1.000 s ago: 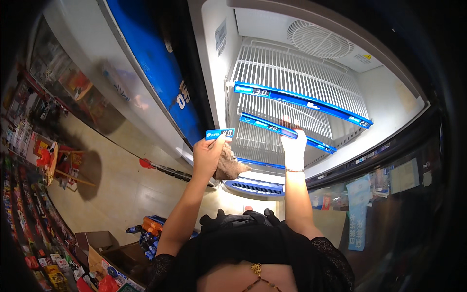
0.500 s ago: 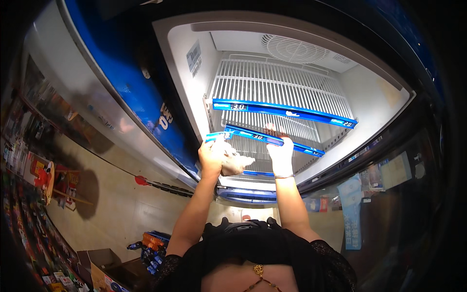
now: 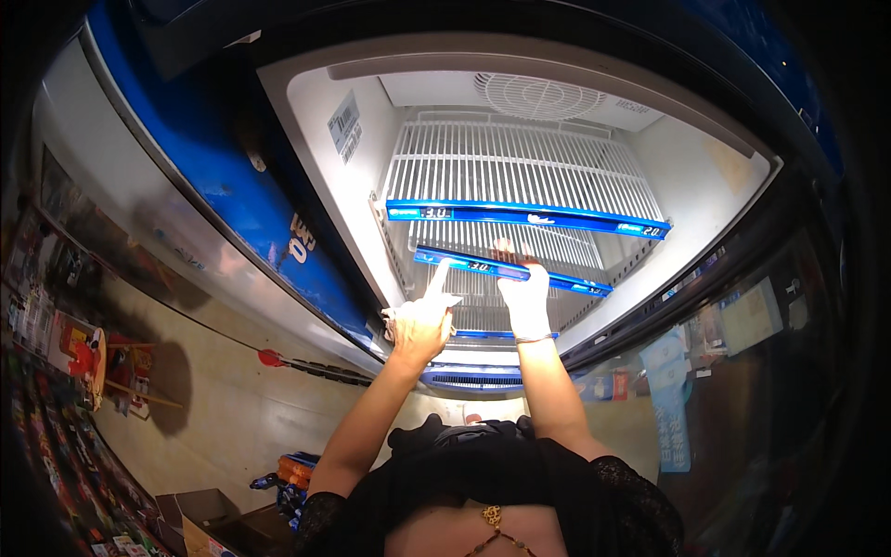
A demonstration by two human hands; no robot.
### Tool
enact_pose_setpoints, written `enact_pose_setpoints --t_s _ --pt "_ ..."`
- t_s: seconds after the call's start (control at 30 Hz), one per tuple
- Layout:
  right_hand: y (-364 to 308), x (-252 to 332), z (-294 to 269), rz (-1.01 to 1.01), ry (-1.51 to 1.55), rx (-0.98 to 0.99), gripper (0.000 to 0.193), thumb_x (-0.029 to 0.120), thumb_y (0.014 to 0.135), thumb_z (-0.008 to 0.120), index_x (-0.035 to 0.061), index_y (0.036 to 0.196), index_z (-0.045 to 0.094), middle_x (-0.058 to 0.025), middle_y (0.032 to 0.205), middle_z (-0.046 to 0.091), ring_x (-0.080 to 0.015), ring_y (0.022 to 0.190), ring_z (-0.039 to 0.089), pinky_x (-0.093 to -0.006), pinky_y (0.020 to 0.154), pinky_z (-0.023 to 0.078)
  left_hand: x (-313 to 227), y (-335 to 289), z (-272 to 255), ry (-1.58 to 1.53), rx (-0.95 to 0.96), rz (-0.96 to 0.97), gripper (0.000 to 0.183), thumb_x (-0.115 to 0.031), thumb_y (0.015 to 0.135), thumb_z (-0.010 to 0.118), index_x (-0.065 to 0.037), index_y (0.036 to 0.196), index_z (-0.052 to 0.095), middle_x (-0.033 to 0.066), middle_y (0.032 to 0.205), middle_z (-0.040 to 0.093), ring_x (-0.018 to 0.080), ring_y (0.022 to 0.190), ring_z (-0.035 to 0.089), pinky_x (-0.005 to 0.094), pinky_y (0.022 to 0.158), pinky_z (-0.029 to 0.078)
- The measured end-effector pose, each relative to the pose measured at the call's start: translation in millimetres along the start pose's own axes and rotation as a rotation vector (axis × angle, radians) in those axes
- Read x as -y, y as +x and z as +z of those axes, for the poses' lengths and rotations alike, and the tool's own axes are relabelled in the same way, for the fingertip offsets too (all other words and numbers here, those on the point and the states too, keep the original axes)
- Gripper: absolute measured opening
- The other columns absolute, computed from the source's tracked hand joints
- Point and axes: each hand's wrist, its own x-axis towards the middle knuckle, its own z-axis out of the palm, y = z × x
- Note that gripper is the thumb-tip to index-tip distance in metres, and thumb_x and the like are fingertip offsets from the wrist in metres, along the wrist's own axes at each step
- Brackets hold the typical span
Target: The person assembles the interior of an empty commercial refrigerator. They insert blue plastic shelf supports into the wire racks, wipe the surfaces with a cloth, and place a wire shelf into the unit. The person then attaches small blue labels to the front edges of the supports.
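Note:
My right hand (image 3: 526, 295) grips the front edge of the middle wire shelf (image 3: 557, 249), its thumb in front of the blue price strip (image 3: 478, 266) and its fingers behind, seen through the wires. A pale, crumpled cloth (image 3: 395, 327) is bunched in my left hand (image 3: 424, 323). From that hand the index finger stretches up to the strip's lower edge, left of my right hand; whether it presses on the strip I cannot tell. Both hands are inside the open mouth of a white-lined fridge.
Above is another white wire shelf (image 3: 520, 158) with its own blue strip (image 3: 529, 215), below a round fan grille (image 3: 538, 96). The blue-edged fridge door (image 3: 232, 195) stands open at left, a dark glass door (image 3: 742, 399) at right. Lower left are a cardboard box (image 3: 200, 511) and bottles (image 3: 292, 492).
My left hand has moved down and slightly right with the cloth, its index finger now stretched out. The short blue piece at its fingertips no longer shows. My right hand keeps its grip.

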Motion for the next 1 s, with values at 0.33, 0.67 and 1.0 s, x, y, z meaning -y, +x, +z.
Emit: enact_pose_setpoints --t_s 0.33,0.67,1.0 --pt "13.2 -1.0 -29.6 -0.301 -0.689 0.262 0.017 0.013 0.098 0.039 0.0069 0.111 0.048 -0.0254 0.109 0.06 -0.0351 0.101 0.063 -0.0494 0.099 0.046 6.7 -8.1 12.3 0.158 0.036 0.013 0.013 -0.01 0.079 0.062 -0.012 0.089 0.07 0.0115 0.139 0.051 0.0254 0.06 0.065 0.0356 0.057 0.052" --pt "-2.9 -6.9 0.7 -0.008 0.049 0.04 0.035 0.001 0.086 0.04 0.0085 0.12 0.041 -0.0271 0.12 0.051 -0.0383 0.109 0.057 -0.0548 0.101 0.042 -1.9 11.9 23.5 0.415 0.462 -0.205 0.07 -0.039 0.09 0.054 -0.035 0.151 0.02 0.0145 0.069 0.066 0.0278 0.052 0.062 0.0461 0.057 0.051" --pt "-8.0 -3.5 22.5 -0.035 0.07 -0.169 0.052 -0.001 0.08 0.041 0.006 0.131 0.036 -0.0284 0.126 0.045 -0.043 0.113 0.053 -0.0598 0.099 0.042 44.6 -3.3 2.1 0.457 0.12 0.126 0.03 -0.009 0.083 0.056 -0.018 0.107 0.072 -0.0067 0.149 0.039 0.0164 0.052 0.058 0.0338 0.051 0.049"
